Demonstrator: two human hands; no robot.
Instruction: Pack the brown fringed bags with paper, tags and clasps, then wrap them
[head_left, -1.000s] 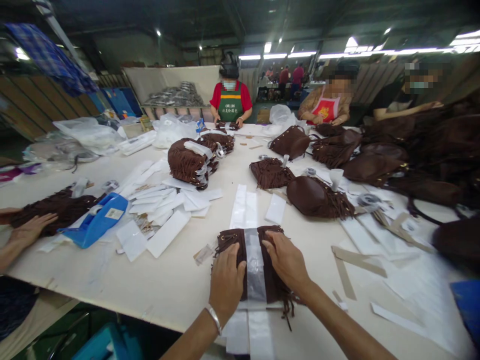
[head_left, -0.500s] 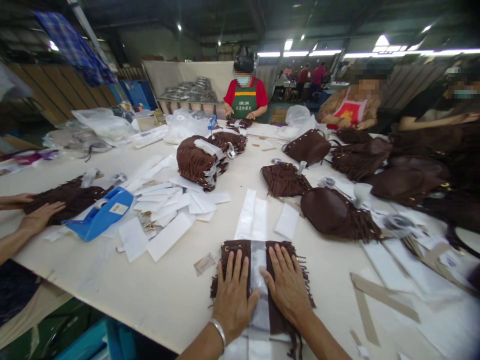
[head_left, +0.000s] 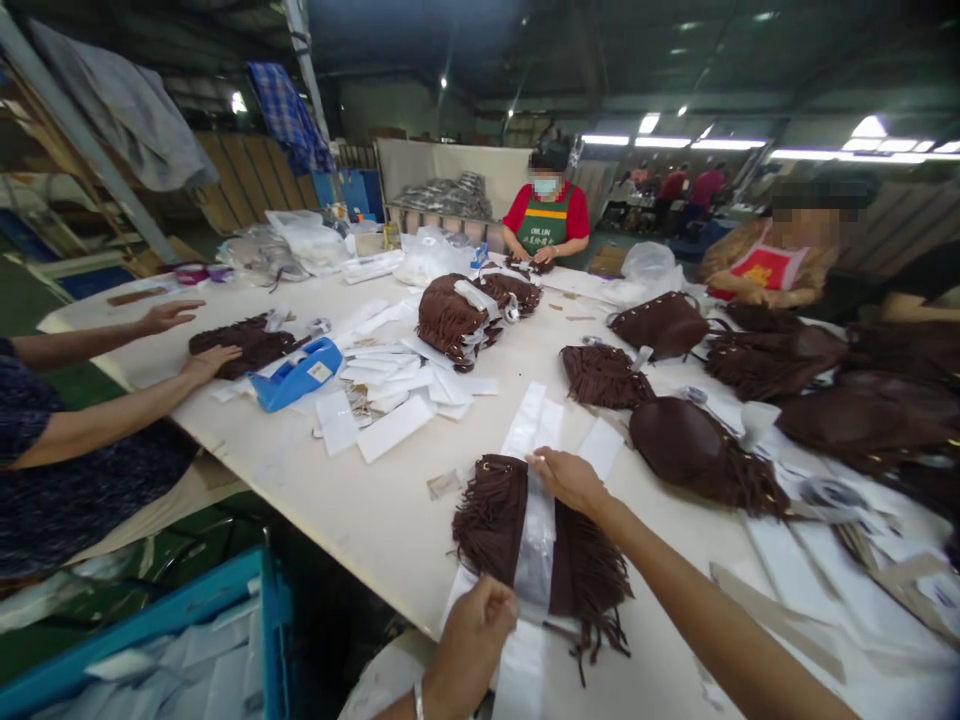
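A dark brown fringed bag [head_left: 491,510] lies on the table in front of me, on long white paper strips [head_left: 521,660] that stick out at its far and near ends. A shiny greyish plastic band [head_left: 536,545] runs down its middle. My right hand [head_left: 574,482] is at the far edge, thumb and fingers pinched together by the band's top; what lies between them is hidden. Curled at the near left end of the band, my left hand [head_left: 476,640] has its thumb and forefinger closed. Whatever it pinches is too small to make out.
Left: a co-worker's hands [head_left: 206,365] by another brown bag [head_left: 251,345], a blue tape dispenser [head_left: 296,375] and a heap of white paper pieces [head_left: 397,425]. Right: more brown bags [head_left: 664,440]. Below the table edge stands a teal crate [head_left: 274,640]. Co-workers [head_left: 547,215] stand opposite.
My hands have left their flat, spread position on the bag. The right went to its far edge, the left to its near end, both now pinching. The fringe spreads wider and the view swung left.
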